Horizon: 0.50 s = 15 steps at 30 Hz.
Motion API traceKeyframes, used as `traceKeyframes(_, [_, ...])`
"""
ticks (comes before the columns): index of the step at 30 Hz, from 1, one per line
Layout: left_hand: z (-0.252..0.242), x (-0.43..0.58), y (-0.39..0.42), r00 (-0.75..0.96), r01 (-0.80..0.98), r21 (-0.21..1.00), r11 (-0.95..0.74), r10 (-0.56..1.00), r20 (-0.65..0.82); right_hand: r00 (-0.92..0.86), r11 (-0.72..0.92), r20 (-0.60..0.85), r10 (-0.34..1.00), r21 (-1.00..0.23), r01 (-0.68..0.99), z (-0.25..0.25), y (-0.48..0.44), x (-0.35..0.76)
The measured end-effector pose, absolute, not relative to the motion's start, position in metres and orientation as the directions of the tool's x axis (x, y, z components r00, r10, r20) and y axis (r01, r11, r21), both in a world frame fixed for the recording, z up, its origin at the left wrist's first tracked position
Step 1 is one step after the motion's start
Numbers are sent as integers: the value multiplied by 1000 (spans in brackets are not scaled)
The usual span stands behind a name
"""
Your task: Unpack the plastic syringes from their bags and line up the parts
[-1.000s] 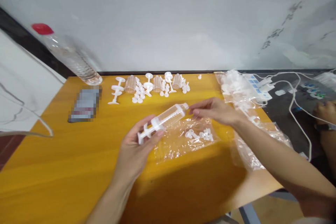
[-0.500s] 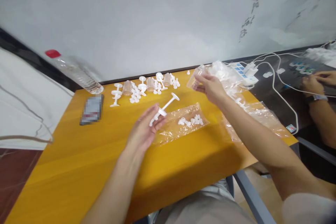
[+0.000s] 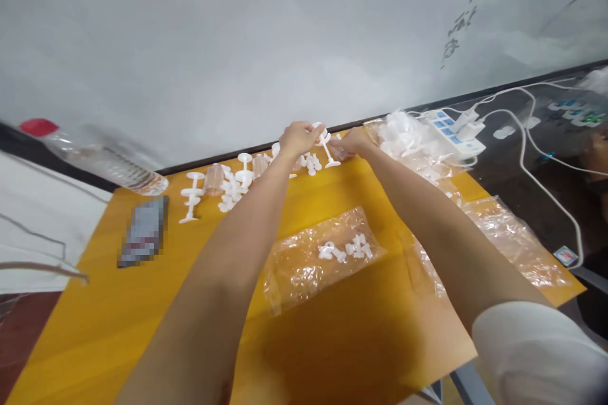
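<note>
At the back of the table, my left hand (image 3: 300, 138) pinches the top of a white plastic stem with round discs (image 3: 327, 150), whose lower disc is at the tabletop. Just to its right, my right hand (image 3: 356, 140) closes around a clear plastic cup (image 3: 340, 153), mostly hidden by the fingers. Left of my hands runs a row of similar sets: white disc-ended stems (image 3: 192, 193), clear cups (image 3: 215, 180) and small white plastic pieces (image 3: 231, 191). More small white pieces (image 3: 346, 249) lie on a flat clear bag (image 3: 304, 259) nearer to me.
A red-capped bottle (image 3: 109, 164) and a blurred grey packet (image 3: 144, 231) are on the left. To the right are crumpled clear bags (image 3: 408, 139), a power strip (image 3: 451, 130) with white cables (image 3: 522, 139), and a dark table (image 3: 532, 164). A whiteboard (image 3: 237, 44) stands behind.
Both hands have moved forward to the back edge of the table, the left carrying the white stem and the right the clear cup. The view has shifted somewhat.
</note>
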<state>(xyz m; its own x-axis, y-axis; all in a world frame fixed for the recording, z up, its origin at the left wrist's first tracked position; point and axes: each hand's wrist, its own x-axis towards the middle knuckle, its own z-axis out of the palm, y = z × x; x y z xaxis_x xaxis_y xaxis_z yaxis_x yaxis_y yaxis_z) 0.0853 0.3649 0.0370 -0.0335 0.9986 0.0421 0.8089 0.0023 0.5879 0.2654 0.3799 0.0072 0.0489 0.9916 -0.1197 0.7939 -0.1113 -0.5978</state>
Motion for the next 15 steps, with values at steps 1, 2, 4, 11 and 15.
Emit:
traceKeyframes(1, [33, 90, 376, -23, 845, 534, 2, 999, 34, 42, -103, -116, 992, -589, 802, 4, 384, 267])
traceKeyframes(2, [28, 93, 385, -15, 864, 503, 1, 1000, 23, 36, -98, -116, 993, -584, 806, 1, 389, 269])
traceKeyframes(4, [19, 97, 398, -4, 874, 487, 0, 1000, 6, 24, -94, -124, 992, -597, 797, -4, 397, 273])
traceKeyframes(11, [2, 94, 415, 30, 906, 424, -25, 1000, -7, -50, -87, -171, 984, -708, 701, -13, 417, 287])
traceKeyframes(15, [0, 89, 415, 54, 905, 423, -44, 998, -11, -9, -86, -128, 992, -712, 697, -14, 419, 284])
